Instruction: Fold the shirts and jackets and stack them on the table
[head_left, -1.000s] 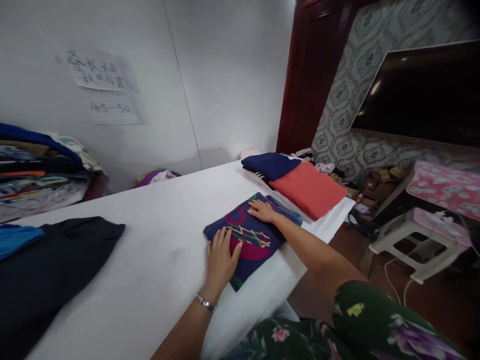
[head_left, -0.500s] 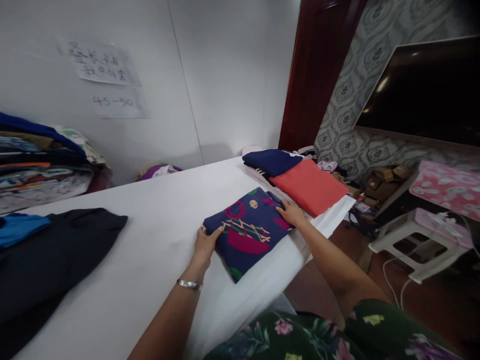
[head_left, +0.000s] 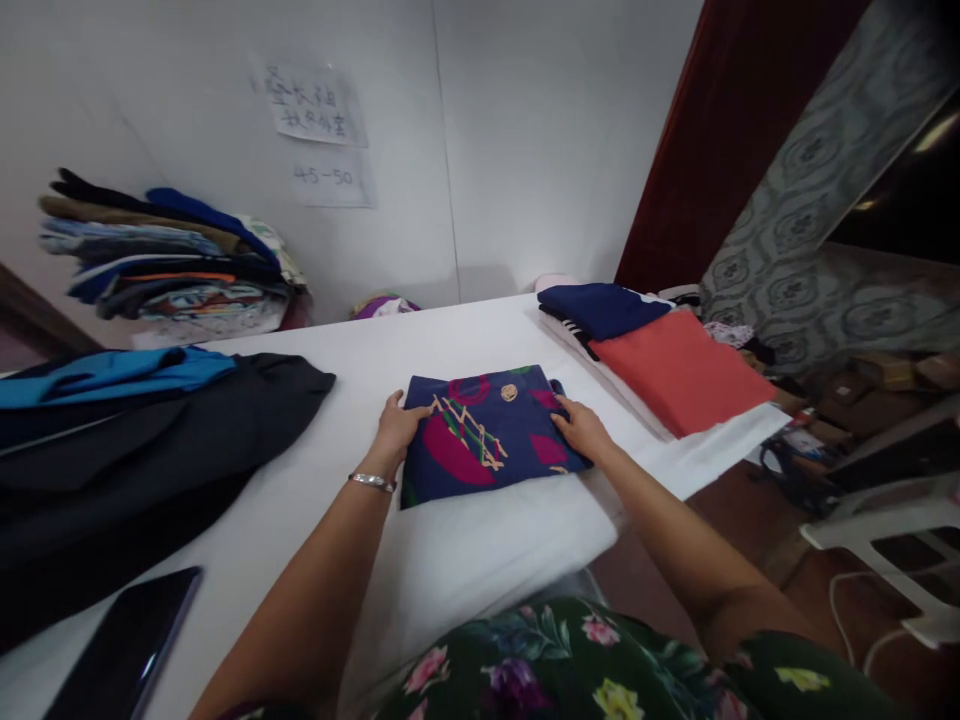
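Head view, hands [head_left: 397, 428] gripping garment [head_left: 499, 428], apparently folded

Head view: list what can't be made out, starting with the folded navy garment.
In the head view:
Folded navy garment: underside, hidden by its top layer.
Smartphone: near end, cut off by the bottom edge.
Television: far side, cut off by the right edge.
Upper paper sign: some characters, blurred.

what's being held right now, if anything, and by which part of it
The folded navy patterned cloth, held by its two opposite side edges: left hand at the left, right hand at the right.
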